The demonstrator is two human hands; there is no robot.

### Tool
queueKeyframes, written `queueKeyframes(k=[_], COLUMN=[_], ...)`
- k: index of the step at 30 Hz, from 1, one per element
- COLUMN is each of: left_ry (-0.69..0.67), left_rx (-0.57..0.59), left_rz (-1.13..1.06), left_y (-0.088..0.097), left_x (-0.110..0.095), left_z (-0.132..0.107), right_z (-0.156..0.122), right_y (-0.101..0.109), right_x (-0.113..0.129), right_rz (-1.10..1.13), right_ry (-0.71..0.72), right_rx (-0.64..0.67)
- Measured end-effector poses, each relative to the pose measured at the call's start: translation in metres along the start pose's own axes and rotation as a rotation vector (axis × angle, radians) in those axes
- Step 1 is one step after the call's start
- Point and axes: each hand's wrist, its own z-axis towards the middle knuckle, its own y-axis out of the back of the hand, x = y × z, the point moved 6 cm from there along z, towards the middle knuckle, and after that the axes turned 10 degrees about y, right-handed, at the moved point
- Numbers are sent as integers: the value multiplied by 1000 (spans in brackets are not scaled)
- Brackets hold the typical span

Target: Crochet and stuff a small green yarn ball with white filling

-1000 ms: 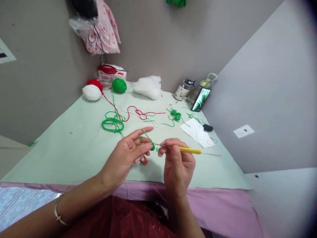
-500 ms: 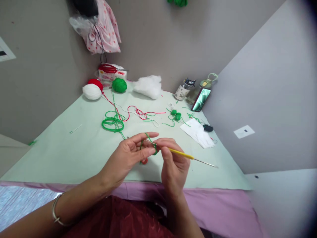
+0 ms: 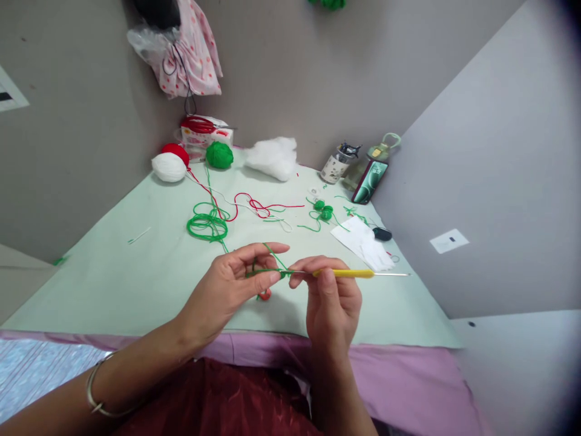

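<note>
Between thumb and fingers my left hand (image 3: 236, 275) pinches a small piece of green crochet (image 3: 284, 274), and green yarn (image 3: 275, 254) runs over its raised index finger. My right hand (image 3: 333, 297) is closed around the yellow handle of a crochet hook (image 3: 351, 274). The hook lies almost level, its left tip at the green crochet. Just below my left fingers shows a small red ball (image 3: 265, 295), partly hidden. A loose coil of green yarn (image 3: 206, 227) lies beyond my left hand.
At the back left are white yarn (image 3: 169, 167), red yarn, a green yarn ball (image 3: 219, 155) and scissors. White stuffing (image 3: 272, 158) sits at the back. Rightward are small green crochet pieces (image 3: 325, 212), white paper (image 3: 362, 242), a pen holder (image 3: 334, 167) and a phone (image 3: 370, 181) against a bottle.
My right hand has moved right and the hook has swung from slanting down to nearly level. The yarn from my left index finger now reaches farther right. My left hand has shifted slightly.
</note>
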Motion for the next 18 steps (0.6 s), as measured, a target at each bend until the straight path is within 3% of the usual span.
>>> queueKeyframes(k=[5,9,12,15,18], left_ry=[-56,-150,-102,117,195], left_rx=[-76,-176,-130,25,82], left_rz=[87,159,46,-194,-282], left_y=[1,0,-3,-7,-8], left_x=[-4,-8,-2,10,11], left_z=[-3,-7,-4,3,5], right_z=[-4,-17,-28,-26,-14], right_y=[-2,-12,-16,-12,-4], right_x=[20,24,20,17,14], right_rz=[-265,-522,-724,-673,-427], right_ry=[206,467,618,549,319], right_rx=[84,229,187,112,16])
